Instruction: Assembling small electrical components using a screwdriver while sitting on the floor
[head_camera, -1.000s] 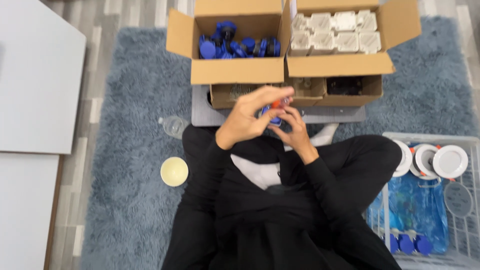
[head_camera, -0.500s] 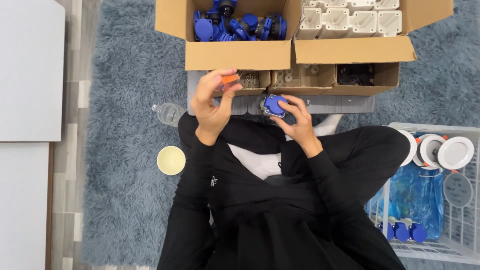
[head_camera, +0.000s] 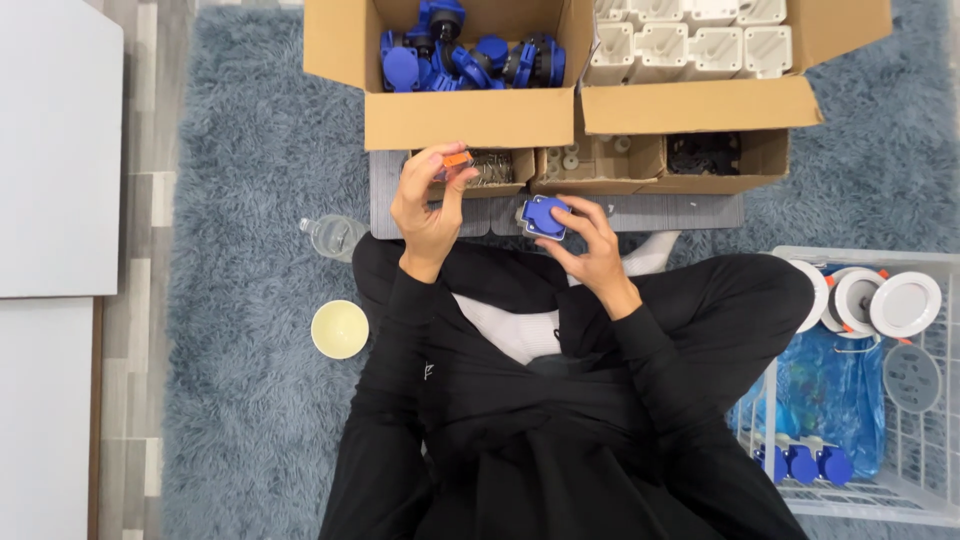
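I sit cross-legged on a grey shaggy rug. My left hand (head_camera: 428, 200) is raised and pinches a small orange and clear connector (head_camera: 455, 162) just in front of a small cardboard tray of metal screws (head_camera: 493, 170). My right hand (head_camera: 588, 240) holds a blue square socket part (head_camera: 545, 216) over my lap, a hand's width to the right of the left hand. The two hands are apart.
A cardboard box of blue parts (head_camera: 465, 55) and a box of white housings (head_camera: 690, 40) stand ahead, with small trays of parts (head_camera: 600, 160) below them. A water bottle (head_camera: 330, 236) and a yellow cup (head_camera: 340, 329) lie at my left. A white wire basket (head_camera: 860, 400) stands at my right.
My hands were together in front of me one second ago. They have separated: the left hand moved left with the orange piece and the right hand kept the blue part.
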